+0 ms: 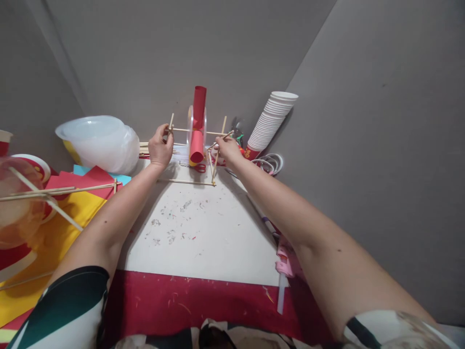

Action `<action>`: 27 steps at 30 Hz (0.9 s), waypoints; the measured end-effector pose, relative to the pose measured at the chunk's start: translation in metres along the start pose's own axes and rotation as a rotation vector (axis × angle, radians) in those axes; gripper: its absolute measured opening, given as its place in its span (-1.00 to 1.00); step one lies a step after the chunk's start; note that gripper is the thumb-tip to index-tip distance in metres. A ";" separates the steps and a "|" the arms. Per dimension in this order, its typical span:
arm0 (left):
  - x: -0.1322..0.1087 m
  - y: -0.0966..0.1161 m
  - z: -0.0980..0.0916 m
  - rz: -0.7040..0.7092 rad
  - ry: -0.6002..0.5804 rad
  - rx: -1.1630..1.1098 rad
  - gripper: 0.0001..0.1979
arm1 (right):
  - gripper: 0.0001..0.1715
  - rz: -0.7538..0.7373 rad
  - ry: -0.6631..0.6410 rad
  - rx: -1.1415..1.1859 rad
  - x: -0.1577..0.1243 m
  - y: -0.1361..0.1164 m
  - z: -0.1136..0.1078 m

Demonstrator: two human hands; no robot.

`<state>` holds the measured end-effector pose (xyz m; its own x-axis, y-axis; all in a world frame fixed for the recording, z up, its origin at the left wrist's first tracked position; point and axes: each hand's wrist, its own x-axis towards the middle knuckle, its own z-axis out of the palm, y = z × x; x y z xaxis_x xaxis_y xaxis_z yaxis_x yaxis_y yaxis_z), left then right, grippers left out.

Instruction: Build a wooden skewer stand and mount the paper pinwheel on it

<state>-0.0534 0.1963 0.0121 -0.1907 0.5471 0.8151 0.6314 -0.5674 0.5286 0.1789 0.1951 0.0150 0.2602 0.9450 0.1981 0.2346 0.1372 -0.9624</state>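
Observation:
A frame of thin wooden sticks [187,182] stands on the far part of a white board [210,232]. My left hand [161,145] pinches the frame at its upper left, by a short upright stick. At the upper right, the fingers of my right hand [228,149] are closed on the frame where several sticks meet. Between my hands, a wheel of clear plastic discs [189,126] and rolled red paper [197,147] sits on the crosswise stick. Part of the frame behind my fingers is hidden.
Stacked paper cups [271,118] lean at the back right beside a coiled cable [278,165]. A pink glue gun [282,264] lies under my right arm. Red-handled scissors [200,168] lie behind the frame. Bagged plastic bowls [98,140] and yellow paper [82,208] are left.

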 end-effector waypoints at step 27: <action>0.013 0.021 0.004 -0.444 -0.203 -0.486 -0.93 | -0.86 -0.101 -0.018 0.052 0.006 -0.006 0.005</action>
<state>-0.0397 0.1943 0.0333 -0.1790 0.8688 0.4616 0.1081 -0.4489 0.8870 0.1742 0.2018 0.0213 0.2208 0.9306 0.2920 0.2099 0.2470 -0.9460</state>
